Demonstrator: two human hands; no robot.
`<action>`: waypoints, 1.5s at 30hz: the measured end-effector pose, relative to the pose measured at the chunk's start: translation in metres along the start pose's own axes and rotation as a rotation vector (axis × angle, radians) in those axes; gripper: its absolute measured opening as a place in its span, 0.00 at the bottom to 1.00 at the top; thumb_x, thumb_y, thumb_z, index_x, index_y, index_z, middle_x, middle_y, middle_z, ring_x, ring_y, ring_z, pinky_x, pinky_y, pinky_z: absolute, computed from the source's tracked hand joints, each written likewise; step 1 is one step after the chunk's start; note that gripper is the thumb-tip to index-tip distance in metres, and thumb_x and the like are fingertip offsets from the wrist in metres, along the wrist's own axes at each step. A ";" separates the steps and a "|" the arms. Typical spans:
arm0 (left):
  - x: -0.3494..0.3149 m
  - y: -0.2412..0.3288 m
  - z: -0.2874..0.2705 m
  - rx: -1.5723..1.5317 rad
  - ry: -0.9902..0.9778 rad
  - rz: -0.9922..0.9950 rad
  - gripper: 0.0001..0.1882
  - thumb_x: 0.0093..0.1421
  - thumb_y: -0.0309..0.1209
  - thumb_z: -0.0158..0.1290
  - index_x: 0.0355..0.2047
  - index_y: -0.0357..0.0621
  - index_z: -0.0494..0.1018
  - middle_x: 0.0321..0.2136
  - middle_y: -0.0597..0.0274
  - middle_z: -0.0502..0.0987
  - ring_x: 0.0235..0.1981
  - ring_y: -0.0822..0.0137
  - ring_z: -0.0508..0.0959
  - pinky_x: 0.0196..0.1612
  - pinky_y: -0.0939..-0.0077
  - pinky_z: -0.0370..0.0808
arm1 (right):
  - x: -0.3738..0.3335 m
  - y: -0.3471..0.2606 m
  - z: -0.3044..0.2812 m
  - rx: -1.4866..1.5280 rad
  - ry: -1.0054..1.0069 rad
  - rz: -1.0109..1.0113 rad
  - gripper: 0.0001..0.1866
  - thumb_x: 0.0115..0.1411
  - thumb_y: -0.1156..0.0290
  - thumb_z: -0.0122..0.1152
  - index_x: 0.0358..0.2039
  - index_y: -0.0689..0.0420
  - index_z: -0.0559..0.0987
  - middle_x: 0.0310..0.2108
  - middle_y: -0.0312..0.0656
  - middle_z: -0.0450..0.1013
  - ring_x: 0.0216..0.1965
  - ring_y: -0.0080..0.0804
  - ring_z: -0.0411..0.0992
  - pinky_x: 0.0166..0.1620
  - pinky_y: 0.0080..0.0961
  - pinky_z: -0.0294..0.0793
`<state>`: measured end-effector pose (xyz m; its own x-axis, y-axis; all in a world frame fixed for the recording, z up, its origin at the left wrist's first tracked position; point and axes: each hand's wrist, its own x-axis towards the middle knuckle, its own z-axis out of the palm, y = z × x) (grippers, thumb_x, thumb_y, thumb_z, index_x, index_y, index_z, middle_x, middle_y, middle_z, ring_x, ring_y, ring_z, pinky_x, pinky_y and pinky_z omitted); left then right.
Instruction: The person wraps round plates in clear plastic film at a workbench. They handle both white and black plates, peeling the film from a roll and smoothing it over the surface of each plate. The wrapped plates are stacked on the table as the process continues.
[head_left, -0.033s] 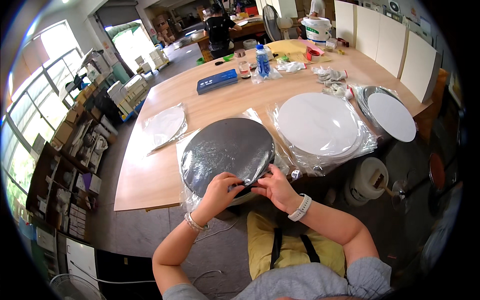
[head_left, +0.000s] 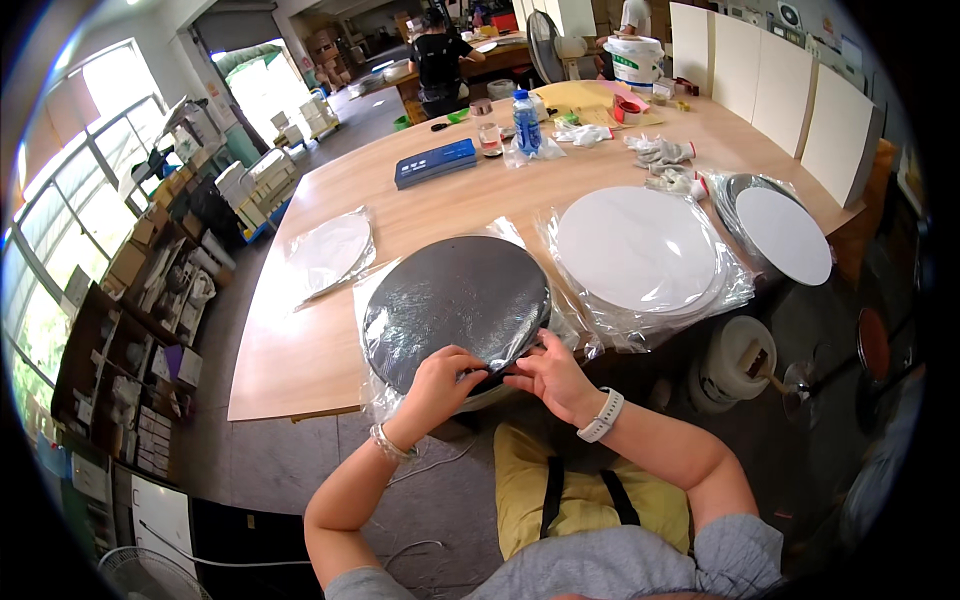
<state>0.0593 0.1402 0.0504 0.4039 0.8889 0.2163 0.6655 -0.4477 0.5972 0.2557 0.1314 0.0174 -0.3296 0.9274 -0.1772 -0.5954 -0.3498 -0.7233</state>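
At the near side of the counter (head_left: 290, 370) lies a big dark disc (head_left: 465, 280) under shiny clear wrap (head_left: 400, 328). The left hand (head_left: 443, 377) and the right hand (head_left: 549, 376) pinch its front edge, fingers close together. Big white discs (head_left: 635, 248) in clear plastic (head_left: 736, 285) lie just to the right, and a smaller white disc (head_left: 332, 252) lies to the left.

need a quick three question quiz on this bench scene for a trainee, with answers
1. True or false: the left hand and right hand are both at the near edge of the dark disc.
2. Which hand is the white band nearer to?
3. Fill the gap: the blue box lies to the ____ of the blue bottle.

Key: 1 true; 2 right hand; 3 left.
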 end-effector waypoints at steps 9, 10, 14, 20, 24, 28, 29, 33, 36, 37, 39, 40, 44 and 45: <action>0.007 0.006 -0.005 0.122 0.278 0.185 0.07 0.52 0.25 0.53 0.33 0.38 0.73 0.33 0.53 0.73 0.35 0.54 0.74 0.37 0.65 0.72 | 0.010 -0.003 0.009 -0.113 0.078 0.093 0.13 0.60 0.76 0.52 0.43 0.56 0.60 0.40 0.42 0.67 0.39 0.33 0.73 0.37 0.33 0.78; 0.001 0.010 0.001 0.212 0.350 0.321 0.08 0.51 0.24 0.54 0.33 0.40 0.73 0.34 0.54 0.72 0.35 0.55 0.74 0.36 0.64 0.72 | 0.017 -0.003 0.004 -0.161 0.096 0.104 0.12 0.60 0.76 0.51 0.42 0.57 0.60 0.39 0.44 0.67 0.35 0.35 0.74 0.33 0.33 0.79; -0.048 0.021 0.022 0.588 0.184 0.545 0.19 0.49 0.28 0.55 0.43 0.43 0.71 0.40 0.59 0.71 0.41 0.60 0.73 0.42 0.70 0.74 | 0.028 -0.008 0.009 -0.265 0.165 0.059 0.15 0.59 0.78 0.49 0.44 0.61 0.57 0.40 0.48 0.65 0.31 0.39 0.74 0.28 0.33 0.80; -0.078 0.019 0.049 0.910 0.279 0.326 0.20 0.50 0.31 0.51 0.45 0.41 0.71 0.39 0.61 0.72 0.36 0.67 0.72 0.36 0.75 0.72 | 0.035 -0.032 0.021 -0.310 0.204 0.066 0.16 0.56 0.79 0.48 0.45 0.62 0.57 0.39 0.48 0.64 0.32 0.42 0.73 0.28 0.33 0.81; -0.079 0.032 0.044 0.966 0.223 0.182 0.12 0.49 0.29 0.48 0.35 0.43 0.71 0.29 0.64 0.70 0.29 0.69 0.70 0.28 0.76 0.67 | 0.038 -0.043 0.023 -0.391 0.216 0.056 0.16 0.56 0.80 0.48 0.44 0.63 0.59 0.39 0.48 0.64 0.36 0.41 0.72 0.30 0.35 0.81; -0.102 0.043 0.039 1.098 0.172 0.023 0.11 0.48 0.31 0.48 0.34 0.42 0.70 0.28 0.64 0.69 0.29 0.66 0.68 0.32 0.73 0.65 | 0.047 -0.043 0.013 -0.410 0.279 0.026 0.17 0.56 0.81 0.47 0.46 0.64 0.59 0.39 0.47 0.65 0.35 0.39 0.72 0.30 0.36 0.81; -0.095 0.042 0.037 1.061 0.245 0.175 0.11 0.49 0.30 0.48 0.34 0.42 0.70 0.28 0.63 0.68 0.30 0.66 0.68 0.33 0.72 0.66 | 0.048 -0.047 0.011 -0.428 0.280 0.027 0.17 0.56 0.81 0.47 0.46 0.64 0.59 0.38 0.48 0.65 0.35 0.39 0.72 0.30 0.36 0.82; -0.077 0.040 0.027 1.002 0.300 0.370 0.12 0.50 0.29 0.48 0.36 0.42 0.72 0.28 0.62 0.67 0.33 0.64 0.69 0.37 0.72 0.67 | 0.050 -0.046 0.018 -0.409 0.258 0.075 0.17 0.56 0.81 0.47 0.46 0.64 0.59 0.39 0.49 0.65 0.33 0.39 0.73 0.29 0.34 0.81; -0.068 0.028 0.042 1.055 0.151 0.159 0.05 0.48 0.29 0.49 0.27 0.47 0.72 0.25 0.63 0.67 0.33 0.64 0.71 0.35 0.71 0.69 | 0.046 -0.049 0.009 -0.405 0.261 0.080 0.17 0.55 0.81 0.46 0.45 0.63 0.58 0.39 0.50 0.66 0.30 0.41 0.74 0.27 0.33 0.81; -0.067 0.021 0.046 1.037 0.194 0.164 0.04 0.48 0.29 0.49 0.25 0.47 0.71 0.25 0.63 0.67 0.31 0.64 0.71 0.34 0.72 0.69 | 0.041 -0.049 0.010 -0.385 0.226 0.076 0.17 0.55 0.81 0.46 0.45 0.63 0.58 0.39 0.49 0.66 0.30 0.41 0.74 0.27 0.33 0.81; -0.066 0.009 0.055 1.001 0.276 0.184 0.02 0.46 0.30 0.50 0.22 0.47 0.69 0.24 0.63 0.67 0.27 0.65 0.71 0.30 0.72 0.69 | 0.020 -0.046 0.012 -0.340 0.161 0.063 0.17 0.55 0.81 0.46 0.45 0.62 0.58 0.39 0.49 0.66 0.31 0.40 0.73 0.27 0.33 0.81; -0.068 0.006 0.055 0.964 0.263 0.134 0.05 0.47 0.29 0.50 0.26 0.45 0.73 0.28 0.61 0.72 0.29 0.63 0.75 0.30 0.71 0.73 | 0.006 -0.045 0.015 -0.327 0.145 0.075 0.17 0.56 0.81 0.46 0.46 0.59 0.58 0.39 0.47 0.66 0.32 0.40 0.73 0.28 0.34 0.81; -0.073 0.005 0.063 1.093 0.351 0.187 0.19 0.51 0.30 0.50 0.45 0.44 0.75 0.45 0.51 0.74 0.46 0.58 0.75 0.47 0.65 0.72 | -0.063 -0.060 0.014 -0.294 0.136 0.141 0.15 0.58 0.80 0.44 0.46 0.56 0.60 0.42 0.43 0.66 0.35 0.37 0.72 0.33 0.33 0.80; -0.078 0.001 0.062 0.960 0.366 0.253 0.19 0.52 0.30 0.50 0.45 0.42 0.74 0.45 0.51 0.74 0.47 0.58 0.74 0.48 0.66 0.71 | -0.081 -0.069 0.013 -0.302 0.110 0.169 0.15 0.59 0.80 0.44 0.46 0.56 0.60 0.42 0.43 0.66 0.35 0.36 0.72 0.33 0.33 0.80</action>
<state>0.0674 0.0642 -0.0137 0.4929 0.6622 0.5643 0.8701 -0.3709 -0.3247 0.3137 0.0790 0.0902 -0.3142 0.8745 -0.3696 -0.2907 -0.4592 -0.8394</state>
